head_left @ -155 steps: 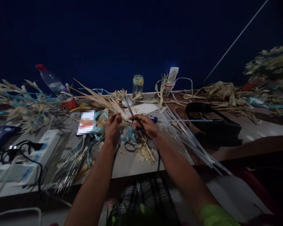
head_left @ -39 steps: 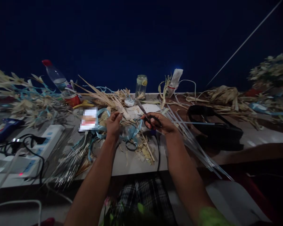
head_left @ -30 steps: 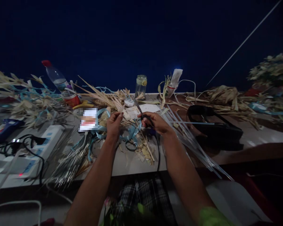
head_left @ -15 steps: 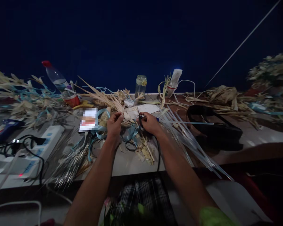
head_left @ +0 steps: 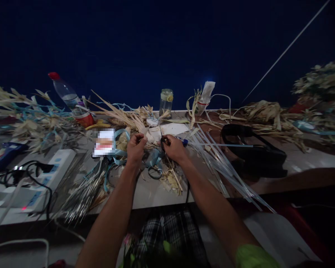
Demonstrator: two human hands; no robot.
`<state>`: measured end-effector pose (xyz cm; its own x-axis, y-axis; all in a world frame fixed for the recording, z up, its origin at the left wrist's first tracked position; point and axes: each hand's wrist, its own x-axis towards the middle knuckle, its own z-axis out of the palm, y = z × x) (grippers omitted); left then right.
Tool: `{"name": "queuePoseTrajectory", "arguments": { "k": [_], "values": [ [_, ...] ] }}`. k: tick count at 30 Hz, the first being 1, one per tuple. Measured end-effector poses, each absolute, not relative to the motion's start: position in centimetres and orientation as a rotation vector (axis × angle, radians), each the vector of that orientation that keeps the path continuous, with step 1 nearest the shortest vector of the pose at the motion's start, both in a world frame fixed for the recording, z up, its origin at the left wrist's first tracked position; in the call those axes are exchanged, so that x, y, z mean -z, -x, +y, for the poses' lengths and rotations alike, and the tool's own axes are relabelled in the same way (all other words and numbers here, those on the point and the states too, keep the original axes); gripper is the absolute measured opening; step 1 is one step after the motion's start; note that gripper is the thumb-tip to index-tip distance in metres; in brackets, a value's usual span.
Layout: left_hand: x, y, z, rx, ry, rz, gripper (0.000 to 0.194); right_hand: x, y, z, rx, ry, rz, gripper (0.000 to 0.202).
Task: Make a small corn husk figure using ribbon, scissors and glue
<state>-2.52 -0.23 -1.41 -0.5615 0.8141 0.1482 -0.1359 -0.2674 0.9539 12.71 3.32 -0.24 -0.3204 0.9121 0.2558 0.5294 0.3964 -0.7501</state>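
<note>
My left hand (head_left: 136, 147) is closed in a pinch on a pale piece of dried husk (head_left: 144, 131) near the middle of the table. Just to its right, my right hand (head_left: 171, 146) is wrapped round dark-handled scissors (head_left: 163, 140), whose thin blades point up and away. Between the hands lie pale husk scraps, and a white sheet (head_left: 174, 129) is behind them. A light blue ribbon (head_left: 155, 158) and a dark ring (head_left: 155, 172) lie below the hands.
Clear sticks (head_left: 229, 169) and a black object (head_left: 257, 152) lie right. Metal wires (head_left: 85, 197), a lit phone (head_left: 104, 142) and a power strip (head_left: 51, 175) are left. Behind stand a glass jar (head_left: 166, 100), a tilted bottle (head_left: 65, 91) and a cup (head_left: 202, 106).
My right hand has shifted slightly left with the scissors, closer to my left hand. A blue object beside it shows more. My left hand has barely moved.
</note>
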Motion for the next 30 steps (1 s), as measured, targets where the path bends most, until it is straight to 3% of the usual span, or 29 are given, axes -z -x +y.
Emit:
{"name": "queuePoseTrajectory", "arguments": {
  "k": [16, 30],
  "values": [
    [1.5, 2.9, -0.2, -1.915, -0.844, 1.318, 0.023, 0.4, -11.4, 1.3, -0.872, 0.993, -1.975, 0.035],
    [1.6, 2.6, -0.2, -1.944, -0.768, 1.220, 0.023, 0.8, -11.8, 2.2, -0.659, 1.310, -2.098, 0.027]
  ]
}}
